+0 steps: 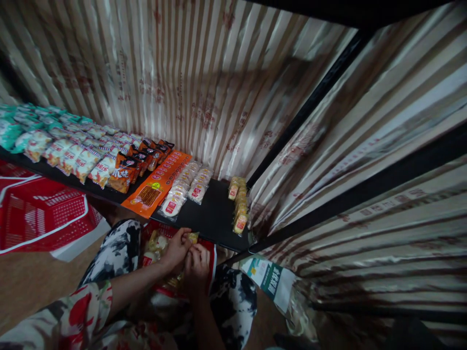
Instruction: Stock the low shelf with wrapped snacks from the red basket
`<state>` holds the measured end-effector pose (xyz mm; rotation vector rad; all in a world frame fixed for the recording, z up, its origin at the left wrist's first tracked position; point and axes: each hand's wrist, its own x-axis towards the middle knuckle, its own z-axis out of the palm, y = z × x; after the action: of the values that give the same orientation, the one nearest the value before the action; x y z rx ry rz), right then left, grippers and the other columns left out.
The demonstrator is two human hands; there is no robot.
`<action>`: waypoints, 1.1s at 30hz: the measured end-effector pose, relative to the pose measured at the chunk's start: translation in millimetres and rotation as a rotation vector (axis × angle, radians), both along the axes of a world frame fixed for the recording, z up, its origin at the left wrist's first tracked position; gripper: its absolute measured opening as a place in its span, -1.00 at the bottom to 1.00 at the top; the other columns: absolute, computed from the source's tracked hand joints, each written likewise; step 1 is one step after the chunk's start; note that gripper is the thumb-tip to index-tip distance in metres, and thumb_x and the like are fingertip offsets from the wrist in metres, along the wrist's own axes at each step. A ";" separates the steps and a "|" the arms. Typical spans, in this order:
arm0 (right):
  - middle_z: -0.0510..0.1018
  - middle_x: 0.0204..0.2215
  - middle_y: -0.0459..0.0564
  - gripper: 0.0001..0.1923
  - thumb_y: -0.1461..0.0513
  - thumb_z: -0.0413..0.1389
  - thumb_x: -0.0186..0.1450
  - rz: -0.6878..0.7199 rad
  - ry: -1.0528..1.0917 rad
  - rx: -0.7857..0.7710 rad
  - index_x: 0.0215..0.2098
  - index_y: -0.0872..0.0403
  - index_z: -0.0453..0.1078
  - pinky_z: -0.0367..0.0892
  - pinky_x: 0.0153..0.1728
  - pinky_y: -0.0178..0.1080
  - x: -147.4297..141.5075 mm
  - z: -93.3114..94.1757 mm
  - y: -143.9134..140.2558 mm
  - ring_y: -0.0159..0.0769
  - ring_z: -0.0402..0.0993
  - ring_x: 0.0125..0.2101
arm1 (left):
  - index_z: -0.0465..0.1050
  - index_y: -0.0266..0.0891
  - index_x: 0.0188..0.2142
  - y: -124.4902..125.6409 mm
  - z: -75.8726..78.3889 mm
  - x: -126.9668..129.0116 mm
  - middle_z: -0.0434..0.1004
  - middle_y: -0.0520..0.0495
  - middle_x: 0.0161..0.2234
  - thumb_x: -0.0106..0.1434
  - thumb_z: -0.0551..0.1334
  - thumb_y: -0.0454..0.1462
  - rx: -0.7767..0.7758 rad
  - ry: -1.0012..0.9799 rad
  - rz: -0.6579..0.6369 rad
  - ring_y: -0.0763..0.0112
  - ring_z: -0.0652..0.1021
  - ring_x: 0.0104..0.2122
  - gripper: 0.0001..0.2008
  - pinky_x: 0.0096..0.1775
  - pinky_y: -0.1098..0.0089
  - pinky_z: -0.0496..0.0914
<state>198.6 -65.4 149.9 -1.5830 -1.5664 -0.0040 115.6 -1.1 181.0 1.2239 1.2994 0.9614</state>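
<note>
Striped foil sheeting (204,73) covers the far wall and the right side, crossed by black frame bars (321,92). A black shelf (215,214) runs from far left to centre right, carrying rows of packaged snacks. From left to right these are: teal packets (14,129), white-and-red packets (78,158), orange-brown packets (127,172), one flat orange packet (156,184) lying lengthwise, two rows of clear packets with red labels (186,187), and a short row of small yellow packets (239,204) at the right end, just beside the foil.

A red plastic basket (40,214) sits at the near left, below the shelf. A white-and-green bag (272,279) lies on the floor at the near right.

In the near centre, the person's lap, in black-and-white patterned trousers (116,253), holds a red bag (211,260) filled with small packets. Both hands meet over the bag's opening. The left hand (177,250) and the right hand (199,265) are close together, fingers curled around a small yellow packet (192,237) held between them, just below the near edge of the shelf. The left sleeve (69,311) bears a red floral print.
</note>
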 end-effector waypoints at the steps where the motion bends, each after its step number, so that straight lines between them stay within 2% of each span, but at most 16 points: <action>1: 0.44 -0.23 0.06 -0.75 0.28 -0.10 0.31 -0.016 -0.002 0.011 -0.18 0.04 0.40 0.26 -0.15 -0.19 1.6 2.6 2.0 -0.27 0.34 -0.20 | 0.35 -0.26 -0.18 1.9 2.2 2.7 0.41 0.01 -0.39 0.03 0.15 -0.34 0.016 -0.012 -0.010 0.45 0.45 -0.37 -0.70 -0.28 0.45 0.34; 8: 0.39 -0.21 0.10 -0.71 0.30 -0.14 0.31 -0.083 0.037 0.007 -0.16 0.09 0.41 0.27 -0.12 -0.18 20.1 25.0 27.3 -0.26 0.33 -0.15 | 0.35 -0.31 -0.14 32.4 17.0 29.2 0.47 -0.06 -0.34 0.07 0.17 -0.35 0.048 -0.070 -0.094 0.42 0.49 -0.32 -0.69 -0.22 0.41 0.38; 15: 0.36 -0.18 0.11 -0.68 0.27 -0.16 0.31 -0.163 0.104 0.003 -0.14 0.09 0.41 0.29 -0.08 -0.18 40.8 35.0 51.1 -0.27 0.34 -0.13 | 0.37 -0.30 -0.20 59.3 23.8 65.4 0.48 -0.05 -0.37 0.07 0.16 -0.40 0.055 -0.176 -0.114 0.45 0.50 -0.35 -0.75 -0.25 0.44 0.40; 20: 0.33 -0.13 0.14 -0.66 0.30 -0.15 0.29 -0.185 0.098 0.004 -0.07 0.11 0.37 0.27 -0.03 -0.15 53.2 33.2 60.5 -0.23 0.30 -0.07 | 0.37 -0.29 -0.19 72.2 23.1 87.7 0.46 -0.06 -0.33 0.08 0.14 -0.45 0.059 -0.178 -0.130 0.50 0.48 -0.35 -0.74 -0.25 0.48 0.39; 26: 0.31 -0.06 0.18 -0.57 0.37 -0.16 0.23 -0.216 0.065 -0.035 0.02 0.15 0.31 0.24 0.00 -0.12 67.8 22.0 73.0 -0.18 0.24 0.00 | 0.38 -0.27 -0.18 87.7 13.2 111.4 0.46 -0.04 -0.31 0.09 0.13 -0.45 0.071 -0.128 -0.136 0.51 0.47 -0.34 -0.73 -0.22 0.47 0.38; 33: 0.28 -0.02 0.16 -0.50 0.42 -0.16 0.17 -0.241 0.051 -0.050 0.04 0.12 0.30 0.18 0.03 -0.13 81.9 22.8 88.3 -0.16 0.18 0.03 | 0.37 -0.29 -0.15 107.6 11.3 136.7 0.45 -0.04 -0.31 0.09 0.11 -0.48 0.040 -0.142 -0.146 0.54 0.45 -0.40 -0.69 -0.31 0.51 0.38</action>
<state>280.5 22.9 172.7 -1.7889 -1.3382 -0.0563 252.3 106.5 192.4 1.2403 1.0699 0.9543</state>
